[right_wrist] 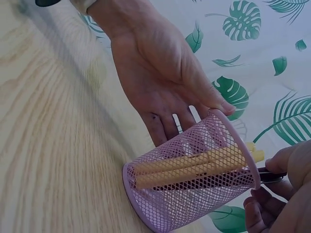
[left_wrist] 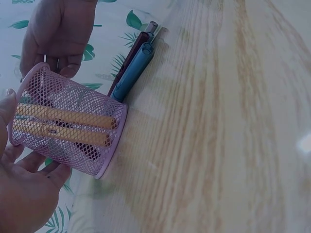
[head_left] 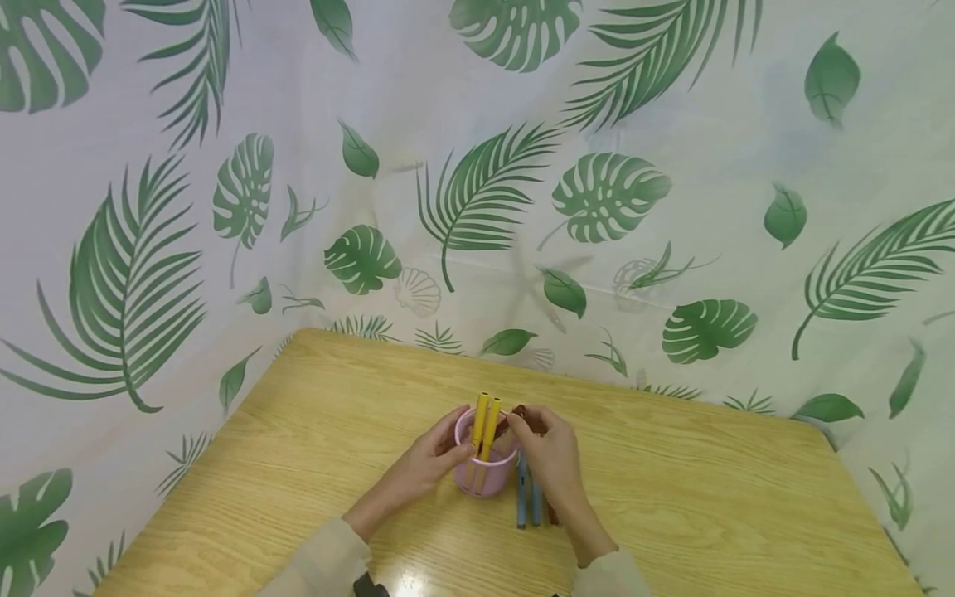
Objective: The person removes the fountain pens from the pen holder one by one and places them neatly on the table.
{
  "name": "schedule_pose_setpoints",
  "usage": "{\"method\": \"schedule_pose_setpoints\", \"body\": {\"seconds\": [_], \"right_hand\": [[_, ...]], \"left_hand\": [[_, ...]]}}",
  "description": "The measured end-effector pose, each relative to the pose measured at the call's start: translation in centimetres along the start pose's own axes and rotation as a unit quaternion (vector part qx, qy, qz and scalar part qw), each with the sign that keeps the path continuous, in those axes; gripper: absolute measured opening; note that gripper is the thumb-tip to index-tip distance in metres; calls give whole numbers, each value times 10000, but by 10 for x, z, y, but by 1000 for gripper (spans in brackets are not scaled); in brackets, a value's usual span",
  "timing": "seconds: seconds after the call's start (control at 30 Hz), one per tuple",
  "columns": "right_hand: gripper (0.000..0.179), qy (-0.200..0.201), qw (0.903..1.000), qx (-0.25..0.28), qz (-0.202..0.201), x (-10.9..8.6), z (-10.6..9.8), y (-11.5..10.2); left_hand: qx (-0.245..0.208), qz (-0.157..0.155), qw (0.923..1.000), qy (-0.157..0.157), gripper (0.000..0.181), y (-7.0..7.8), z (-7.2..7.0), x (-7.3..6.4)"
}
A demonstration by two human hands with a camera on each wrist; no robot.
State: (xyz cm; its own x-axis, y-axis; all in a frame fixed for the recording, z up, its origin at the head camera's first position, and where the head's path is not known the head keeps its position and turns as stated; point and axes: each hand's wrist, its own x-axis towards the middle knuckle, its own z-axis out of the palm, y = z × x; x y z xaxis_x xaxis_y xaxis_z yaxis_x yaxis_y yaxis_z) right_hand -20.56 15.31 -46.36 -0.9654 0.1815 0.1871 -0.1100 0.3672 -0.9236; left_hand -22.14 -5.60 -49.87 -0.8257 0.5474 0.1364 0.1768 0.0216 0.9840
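Left hand (head_left: 436,450) curls round the pink mesh pen cup (head_left: 498,482); right hand (head_left: 558,461) pinches a dark pen (right_wrist: 271,175) at its rim, beside 2 yellow pens (head_left: 490,429).

I see a person in long, cream-coloured sleeves: the left sleeve (head_left: 319,562) shows soft folds and reaches the wrist, and the right sleeve (head_left: 612,575) looks like the same plain, pale cloth. Past the cuffs, I find the left hand (head_left: 431,452) and right hand (head_left: 555,454) bare. Near the left cuff I make out a small black piece (head_left: 369,585), only partly in view.
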Motion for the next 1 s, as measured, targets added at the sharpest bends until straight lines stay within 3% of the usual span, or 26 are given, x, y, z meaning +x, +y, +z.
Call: {"method": "schedule_pose_setpoints", "body": {"seconds": [0.33,1.0], "right_hand": [[21,-8,9997,80,214,-6,-14,-6],[23,668,9943,731,406,-16,-36,-13]], "left_hand": [[-51,-55,10000,-4,67,-2,-1,0],[-83,-34,10000,16,68,-4,-1,1]]}}
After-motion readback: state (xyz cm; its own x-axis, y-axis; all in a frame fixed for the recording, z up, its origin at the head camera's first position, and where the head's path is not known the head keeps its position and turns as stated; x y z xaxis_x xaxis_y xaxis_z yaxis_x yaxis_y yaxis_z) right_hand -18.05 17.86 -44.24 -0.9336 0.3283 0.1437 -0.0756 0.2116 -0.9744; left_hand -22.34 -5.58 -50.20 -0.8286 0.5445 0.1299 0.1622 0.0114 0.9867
